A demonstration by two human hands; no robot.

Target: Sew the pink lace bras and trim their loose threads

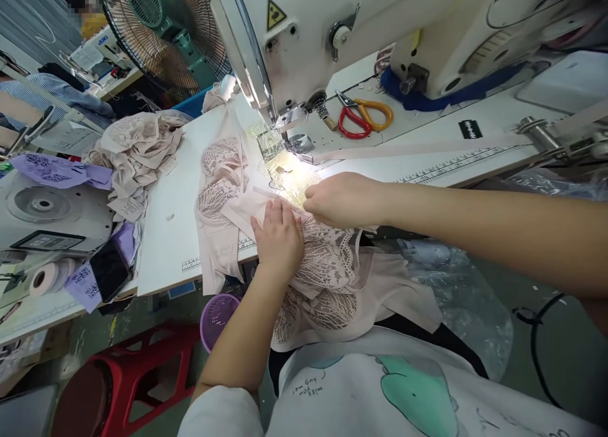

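A pale pink lace bra (327, 256) hangs from the sewing table's front edge down onto the lap. My left hand (280, 239) lies flat on its fabric, fingers stretched toward the needle. Just right of it, my right hand (344, 201) is closed, its curled fingers pinching the bra's upper edge; the fingertips are partly hidden. Beyond both hands is the sewing machine's presser foot (286, 139), under a bright lamp glow. Another lace bra piece (221, 183) is spread on the table left of my left hand. A narrow pale elastic band (403, 149) runs from the right toward the foot.
Scissors (363, 117) with red and orange handles lie behind the foot. A razor blade (470, 130) is at right. Bundled garments (137, 149), a phone (110, 269) and a fan (166, 31) stand left. Below are a purple basket (216, 323) and red stool (152, 367).
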